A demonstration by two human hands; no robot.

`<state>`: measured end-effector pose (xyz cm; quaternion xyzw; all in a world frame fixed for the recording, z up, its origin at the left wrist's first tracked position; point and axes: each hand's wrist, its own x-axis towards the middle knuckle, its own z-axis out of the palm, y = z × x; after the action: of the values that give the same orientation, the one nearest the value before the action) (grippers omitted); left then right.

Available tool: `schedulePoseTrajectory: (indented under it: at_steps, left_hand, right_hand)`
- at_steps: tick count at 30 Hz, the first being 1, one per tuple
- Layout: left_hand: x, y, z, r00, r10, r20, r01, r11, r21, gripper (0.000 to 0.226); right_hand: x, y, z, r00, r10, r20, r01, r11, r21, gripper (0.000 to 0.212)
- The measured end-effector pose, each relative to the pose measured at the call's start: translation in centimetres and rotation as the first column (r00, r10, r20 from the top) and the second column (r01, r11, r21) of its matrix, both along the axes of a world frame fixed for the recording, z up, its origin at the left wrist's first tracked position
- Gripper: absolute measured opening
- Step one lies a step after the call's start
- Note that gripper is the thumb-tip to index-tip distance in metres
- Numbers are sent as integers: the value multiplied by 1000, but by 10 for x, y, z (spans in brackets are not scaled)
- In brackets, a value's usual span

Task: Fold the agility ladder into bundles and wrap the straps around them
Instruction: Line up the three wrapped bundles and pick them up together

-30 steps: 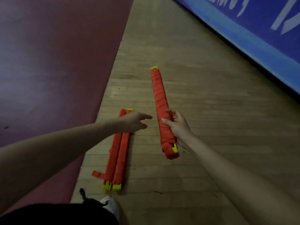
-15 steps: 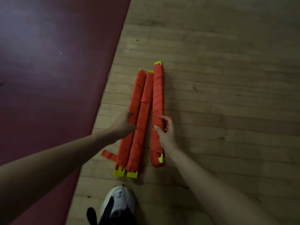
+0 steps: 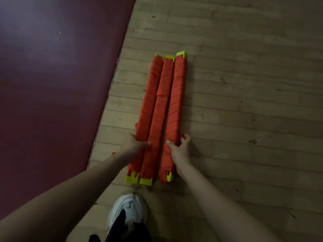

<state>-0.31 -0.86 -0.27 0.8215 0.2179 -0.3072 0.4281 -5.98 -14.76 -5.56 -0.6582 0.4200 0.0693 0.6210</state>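
Gripping left bundle (image 3: pixel 148 102), left hand (image 3: pixel 132 144); right bundle (image 3: pixel 177 102), right hand (image 3: pixel 180 151); mat edge (image 3: pixel 108 81) left.

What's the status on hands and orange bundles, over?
Left hand grips left bundle, right hand grips right bundle. Middle bundle lies between them on wooden floor. White shoe near their ends, not touching.
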Motion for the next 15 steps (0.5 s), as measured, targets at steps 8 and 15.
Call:
schedulePoseTrajectory:
  at_steps: [8,15]
  left_hand:
    - [-4,2,-9,994,19,-106,-45,967,-250,27]
    - [-13,-16,-3,978,39,-204,-131,876,-464,17]
  right_hand:
    - [1,-1,-4,994,-106,-40,107,994,30,77]
    - [-6,-15,4,987,-158,25,136,915,379,57]
